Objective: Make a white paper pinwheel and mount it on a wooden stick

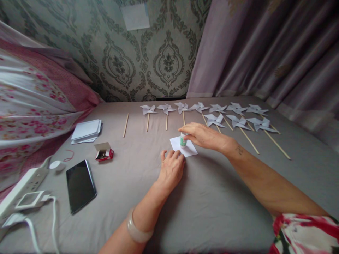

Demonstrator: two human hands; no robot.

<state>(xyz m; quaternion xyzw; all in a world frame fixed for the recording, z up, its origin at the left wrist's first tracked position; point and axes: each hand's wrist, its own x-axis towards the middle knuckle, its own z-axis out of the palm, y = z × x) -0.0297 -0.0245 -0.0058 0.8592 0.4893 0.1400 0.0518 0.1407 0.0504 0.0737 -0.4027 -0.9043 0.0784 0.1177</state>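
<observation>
My right hand [197, 133] is closed around a white and green glue stick [183, 141], which stands upright on a small white paper square [189, 151]. The paper lies flat on the grey cloth. At the square's near left corner rests my left hand [172, 165], fingers slightly bent and apart, touching the paper's edge and gripping nothing that I can see. Beyond both hands, several white paper pinwheels [239, 121] on wooden sticks lie in rows. To their left is a bare wooden stick [126, 125].
On the left are a stack of white paper [86, 131], an opened small red box [104, 153] with small metal pieces, a black phone [81, 186], a round white piece [57, 165] and a power strip [25, 183] with cables. A patterned wall and curtains [238, 46] border the surface.
</observation>
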